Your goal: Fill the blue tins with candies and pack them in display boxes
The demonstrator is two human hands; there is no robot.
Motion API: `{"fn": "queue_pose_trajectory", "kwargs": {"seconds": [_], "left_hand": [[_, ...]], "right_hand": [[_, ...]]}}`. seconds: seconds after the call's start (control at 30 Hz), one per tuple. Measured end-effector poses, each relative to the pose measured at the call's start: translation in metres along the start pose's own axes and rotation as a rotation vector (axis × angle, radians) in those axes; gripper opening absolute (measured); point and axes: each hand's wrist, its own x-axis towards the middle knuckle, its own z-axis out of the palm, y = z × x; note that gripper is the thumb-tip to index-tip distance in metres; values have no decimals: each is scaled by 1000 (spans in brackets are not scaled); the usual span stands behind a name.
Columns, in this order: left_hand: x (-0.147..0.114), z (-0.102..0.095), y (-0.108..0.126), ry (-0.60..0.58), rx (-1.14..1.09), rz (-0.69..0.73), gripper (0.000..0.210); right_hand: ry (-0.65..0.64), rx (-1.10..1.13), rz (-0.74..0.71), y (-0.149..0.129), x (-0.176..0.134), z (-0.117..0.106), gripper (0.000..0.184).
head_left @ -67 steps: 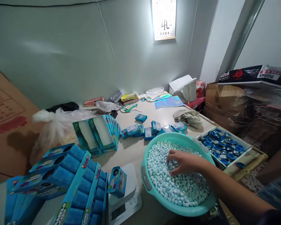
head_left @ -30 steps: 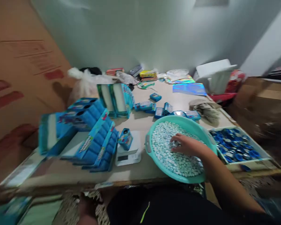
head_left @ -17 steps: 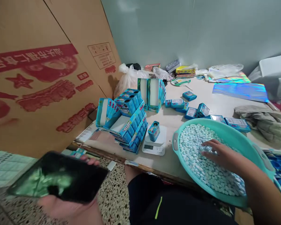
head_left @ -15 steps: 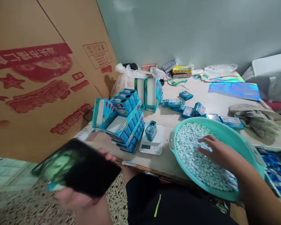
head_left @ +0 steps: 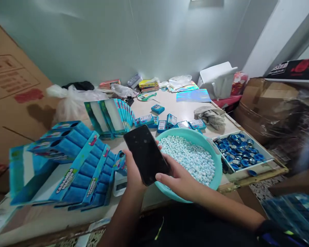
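Both hands are raised together just below the middle of the view, each closed in a holding grip. The left hand (head_left: 134,175) sits toward 7 o'clock, its thumb (head_left: 128,158) pointing up to 12; the fingers curl around behind, and only their tips (head_left: 160,147) show, on the 1 o'clock side. The bare left forearm (head_left: 123,219) rises toward 1 o'clock. The right hand (head_left: 181,180), toward 5 o'clock, lays its thumb (head_left: 163,177) flat toward 9, fingertips hidden beneath. The right forearm (head_left: 226,207) slants in from 4 o'clock, bare up to a dark sleeve (head_left: 275,231). The dark-clothed lap (head_left: 190,226) lies at 6.
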Motion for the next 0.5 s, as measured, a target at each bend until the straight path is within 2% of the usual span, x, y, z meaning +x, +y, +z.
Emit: {"fn": "queue_pose_trajectory", "kwargs": {"seconds": [0.1,0.17,0.23,0.37,0.5], "left_hand": [[15,7,-8,168,82,50,78],[20,9,-12,287,132,65,70],[23,10,-13,353,150,44,66],[24,11,-14,271,137,-6,66],[26,6,-16,212,166,43,66]], "right_hand": [[99,169,94,10,11,-2,54],[139,208,134,14,14,-3,47],[154,223,136,16,13,-3,44],[180,229,155,18,8,-4,44],[183,223,150,19,6,-4,45]]}}
